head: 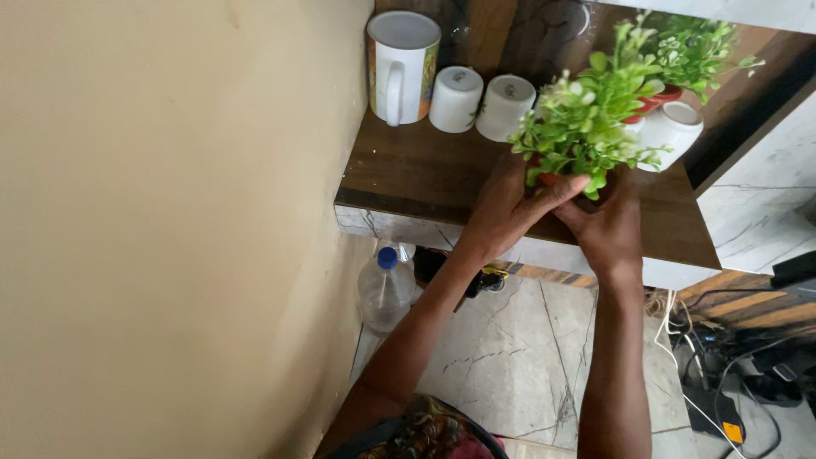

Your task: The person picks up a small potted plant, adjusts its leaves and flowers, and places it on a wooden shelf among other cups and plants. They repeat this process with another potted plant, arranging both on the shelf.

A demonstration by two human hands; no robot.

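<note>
Both hands point(552, 212) apparently cupped around potted plant point(586, 127)

The green-leaved plant point(586, 119) sits in a red pot above the dark brown wood-grain shelf point(425, 170) bearing white cups point(456, 99).

- potted plant point(586, 127) near shelf point(425, 170) front edge, left hand point(510, 208) and right hand point(608, 225) on either side of it
- mug point(401, 66) in back left corner, two cups point(480, 102) right of it
- second plant point(693, 47) and another cup point(676, 132) behind, toward right edge
- bottle point(385, 289) on floor below shelf's left end
</note>
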